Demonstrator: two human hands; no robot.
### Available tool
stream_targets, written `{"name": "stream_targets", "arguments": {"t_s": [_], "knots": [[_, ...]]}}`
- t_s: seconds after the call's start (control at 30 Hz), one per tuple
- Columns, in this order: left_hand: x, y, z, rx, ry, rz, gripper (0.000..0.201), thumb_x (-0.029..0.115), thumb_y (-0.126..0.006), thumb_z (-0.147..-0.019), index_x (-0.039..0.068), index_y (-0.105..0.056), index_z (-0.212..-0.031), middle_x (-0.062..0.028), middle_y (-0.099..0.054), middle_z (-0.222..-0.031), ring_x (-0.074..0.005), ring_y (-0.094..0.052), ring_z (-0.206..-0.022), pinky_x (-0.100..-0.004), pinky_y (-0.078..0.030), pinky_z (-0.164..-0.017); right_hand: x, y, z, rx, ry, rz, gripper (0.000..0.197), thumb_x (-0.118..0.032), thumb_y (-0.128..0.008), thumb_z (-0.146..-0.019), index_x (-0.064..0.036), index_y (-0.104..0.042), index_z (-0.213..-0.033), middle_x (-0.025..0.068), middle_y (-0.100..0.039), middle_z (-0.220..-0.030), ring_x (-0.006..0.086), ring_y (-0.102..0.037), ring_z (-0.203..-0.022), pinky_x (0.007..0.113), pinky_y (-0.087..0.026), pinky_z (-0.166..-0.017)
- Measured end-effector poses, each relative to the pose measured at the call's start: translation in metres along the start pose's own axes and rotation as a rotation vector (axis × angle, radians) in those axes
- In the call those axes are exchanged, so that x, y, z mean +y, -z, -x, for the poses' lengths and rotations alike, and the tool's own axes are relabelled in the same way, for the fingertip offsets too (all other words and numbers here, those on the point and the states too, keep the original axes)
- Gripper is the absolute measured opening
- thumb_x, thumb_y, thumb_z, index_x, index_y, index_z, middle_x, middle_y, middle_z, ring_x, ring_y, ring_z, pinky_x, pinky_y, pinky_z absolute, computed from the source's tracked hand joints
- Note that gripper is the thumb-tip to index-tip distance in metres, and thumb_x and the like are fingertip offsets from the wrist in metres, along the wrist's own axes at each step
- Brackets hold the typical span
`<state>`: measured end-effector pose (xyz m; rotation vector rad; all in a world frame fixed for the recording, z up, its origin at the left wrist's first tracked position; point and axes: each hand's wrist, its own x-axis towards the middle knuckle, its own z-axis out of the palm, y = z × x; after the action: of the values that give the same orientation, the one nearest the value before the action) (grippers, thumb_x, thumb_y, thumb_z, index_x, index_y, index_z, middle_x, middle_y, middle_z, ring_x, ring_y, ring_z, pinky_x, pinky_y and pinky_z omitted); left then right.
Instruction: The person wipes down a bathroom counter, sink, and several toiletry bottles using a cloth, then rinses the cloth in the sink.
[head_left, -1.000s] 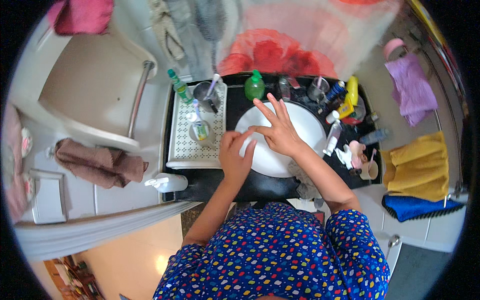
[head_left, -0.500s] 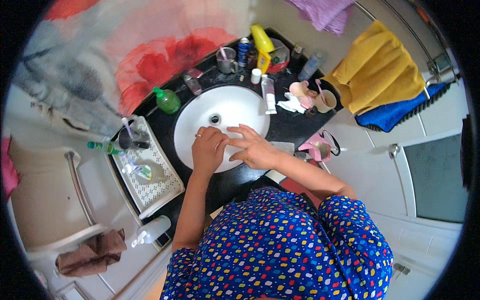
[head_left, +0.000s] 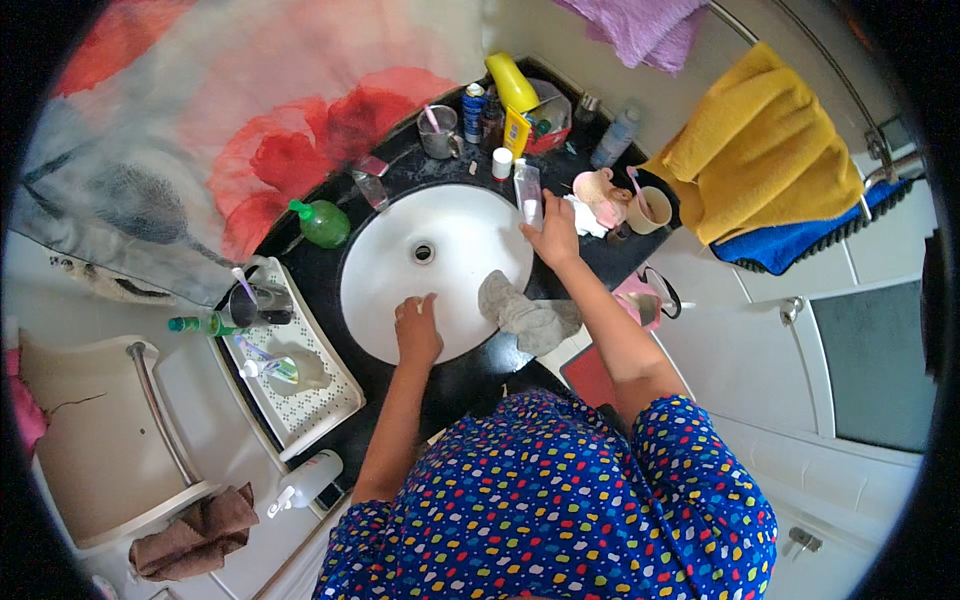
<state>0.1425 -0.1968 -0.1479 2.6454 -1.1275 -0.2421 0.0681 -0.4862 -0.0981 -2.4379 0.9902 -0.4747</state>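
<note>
My right hand (head_left: 555, 237) is at the basin's far right edge, its thumb and fingers closed round the lower end of a pale squeeze tube (head_left: 524, 182) lying on the black counter. Over the near part of the white basin (head_left: 460, 230) hovers my left hand (head_left: 417, 328), fingers loosely bent, thumb apart, nothing visible in it. A grey cloth (head_left: 530, 312) drapes over the basin's right rim, between my two arms. Just beyond the tube stands a small white-capped bottle (head_left: 502, 163). To the right of my right hand lie pink and white crumpled items (head_left: 598, 200).
Left of the basin are a green bottle (head_left: 322, 224) and a white perforated tray (head_left: 330, 395) with a dark mug (head_left: 262, 300). Along the back stand a glass mug (head_left: 438, 133), a yellow bottle (head_left: 512, 82) and several containers. A beige cup (head_left: 648, 210) stands right; a yellow towel (head_left: 765, 150) hangs nearby.
My hands, together over the basin before, have parted. The right one has moved up and right to the squeeze tube; the left one stays low over the basin. More of the grey cloth shows.
</note>
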Motion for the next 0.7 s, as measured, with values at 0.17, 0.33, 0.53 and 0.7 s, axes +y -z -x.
{"name": "stream_targets", "arguments": {"t_s": [0.17,0.33,0.53,0.7], "knots": [[0.050,0.041,0.016,-0.204,0.129,0.022,0.082,0.018,-0.075,-0.069,0.014,-0.035,-0.140,-0.0192,-0.024,-0.144,-0.0491,-0.028,-0.126,-0.0553,-0.035,-0.100,-0.011,-0.021,-0.028,-0.175,-0.278,0.141,0.105,-0.035,-0.083,-0.060,-0.0019,-0.025,-0.140,0.0207,-0.043,-0.124,0.0375,-0.046,-0.114,0.040,-0.042,-0.096],[0.049,0.039,0.038,-0.064,-0.014,0.153,0.073,0.014,-0.074,-0.068,0.006,-0.042,-0.133,-0.0203,-0.032,-0.138,-0.0421,-0.032,-0.127,-0.0476,-0.031,-0.105,0.003,-0.033,-0.034,-0.190,-0.276,0.254,0.083,-0.022,-0.073,-0.064,-0.0004,-0.034,-0.134,0.0217,-0.046,-0.122,0.0375,-0.050,-0.111,0.041,-0.044,-0.093],[0.046,0.045,0.042,0.073,0.007,0.335,0.059,0.011,-0.070,-0.071,0.004,-0.049,-0.126,-0.0187,-0.045,-0.123,-0.0378,-0.043,-0.115,-0.0433,-0.039,-0.097,0.046,-0.025,0.000,-0.371,-0.382,-0.993,0.047,-0.004,-0.063,-0.068,0.0037,-0.053,-0.114,0.0149,-0.065,-0.095,0.0280,-0.065,-0.084,0.035,-0.052,-0.077],[0.051,0.071,0.029,0.192,0.024,0.460,0.046,0.011,-0.066,-0.076,0.006,-0.054,-0.120,-0.0128,-0.052,-0.111,-0.0324,-0.052,-0.103,-0.0403,-0.045,-0.087,-0.010,0.016,0.053,-0.665,-0.513,-1.361,0.038,0.007,-0.060,-0.071,0.0014,-0.056,-0.108,0.0101,-0.065,-0.094,0.0200,-0.065,-0.080,0.032,-0.054,-0.075]]}}
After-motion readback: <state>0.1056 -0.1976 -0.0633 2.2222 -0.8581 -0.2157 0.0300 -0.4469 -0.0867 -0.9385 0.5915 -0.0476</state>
